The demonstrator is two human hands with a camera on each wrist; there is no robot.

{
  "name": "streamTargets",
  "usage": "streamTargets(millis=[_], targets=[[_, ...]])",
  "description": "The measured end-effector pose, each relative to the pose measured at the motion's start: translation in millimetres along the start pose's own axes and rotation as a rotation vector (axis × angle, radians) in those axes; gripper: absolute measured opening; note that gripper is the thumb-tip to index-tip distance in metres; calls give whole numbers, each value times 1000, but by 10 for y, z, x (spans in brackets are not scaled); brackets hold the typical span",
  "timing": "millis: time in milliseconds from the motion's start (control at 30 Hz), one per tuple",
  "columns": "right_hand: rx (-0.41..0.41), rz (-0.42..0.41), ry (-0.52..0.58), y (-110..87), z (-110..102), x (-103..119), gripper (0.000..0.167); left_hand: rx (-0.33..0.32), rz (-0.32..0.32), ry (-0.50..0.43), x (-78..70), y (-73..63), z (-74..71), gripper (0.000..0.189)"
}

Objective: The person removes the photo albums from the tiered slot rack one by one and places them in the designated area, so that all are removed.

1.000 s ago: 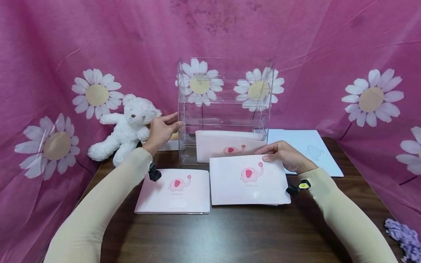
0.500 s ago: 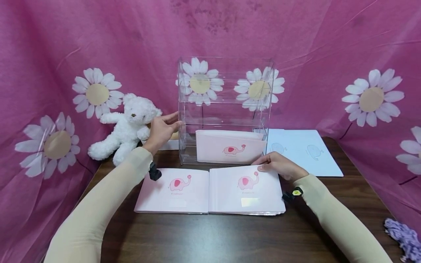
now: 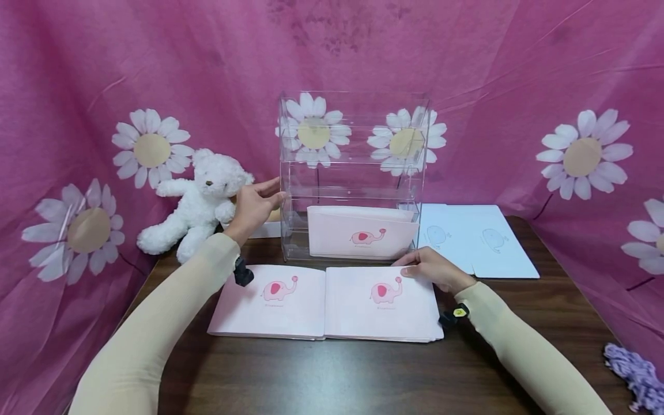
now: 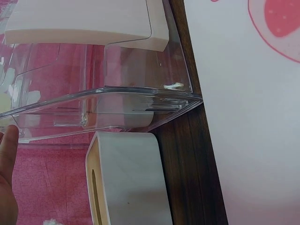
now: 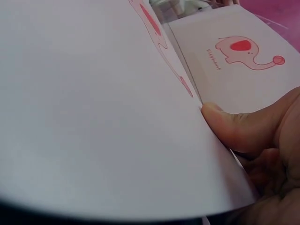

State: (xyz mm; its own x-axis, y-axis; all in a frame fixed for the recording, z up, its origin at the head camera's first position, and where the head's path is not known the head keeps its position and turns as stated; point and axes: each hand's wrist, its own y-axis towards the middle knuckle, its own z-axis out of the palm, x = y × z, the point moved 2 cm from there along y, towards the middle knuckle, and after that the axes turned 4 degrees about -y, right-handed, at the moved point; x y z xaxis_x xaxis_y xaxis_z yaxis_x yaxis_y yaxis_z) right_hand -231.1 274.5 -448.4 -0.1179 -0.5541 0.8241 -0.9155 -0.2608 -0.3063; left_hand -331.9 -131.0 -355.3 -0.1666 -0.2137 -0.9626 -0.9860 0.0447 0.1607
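A clear tiered rack [image 3: 353,164] stands at the table's back. My left hand [image 3: 254,207] touches its left side panel with fairly straight fingers; only a fingertip [image 4: 7,147] shows in the left wrist view. Pink elephant booklets [image 3: 363,236] stand in the rack's lowest tier. In front, one pink elephant booklet [image 3: 270,311] lies on the left, and another pink booklet [image 3: 384,314] lies beside it. My right hand [image 3: 436,268] pinches the right booklet's top right edge, with the thumb [image 5: 234,129] on its upper face. The fingers underneath are partly hidden.
A white teddy bear [image 3: 202,196] sits left of the rack, a white box [image 4: 133,183] next to it. Pale blue booklets [image 3: 498,239] lie at the back right. Purple yarn [image 3: 635,369] lies at the right edge. A pink flowered cloth [image 3: 498,63] hangs behind.
My right hand has lowered the right booklet toward me and slightly left, so it now lies flat beside the left one. The left hand has stayed on the rack.
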Motion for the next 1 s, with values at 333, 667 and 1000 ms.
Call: streamTargets(millis=[333,667,1000], targets=[[-38,17,-77,0,63,-3,25,11,-25,13,-17,-14,-4,51],[-112,-86,-396,-39,105,97,22,9,-14,-6,-8,-8,6,51],[-233,-217,-568,-128,169,159,22,8,-9,-5,-8,-13,-1,51]])
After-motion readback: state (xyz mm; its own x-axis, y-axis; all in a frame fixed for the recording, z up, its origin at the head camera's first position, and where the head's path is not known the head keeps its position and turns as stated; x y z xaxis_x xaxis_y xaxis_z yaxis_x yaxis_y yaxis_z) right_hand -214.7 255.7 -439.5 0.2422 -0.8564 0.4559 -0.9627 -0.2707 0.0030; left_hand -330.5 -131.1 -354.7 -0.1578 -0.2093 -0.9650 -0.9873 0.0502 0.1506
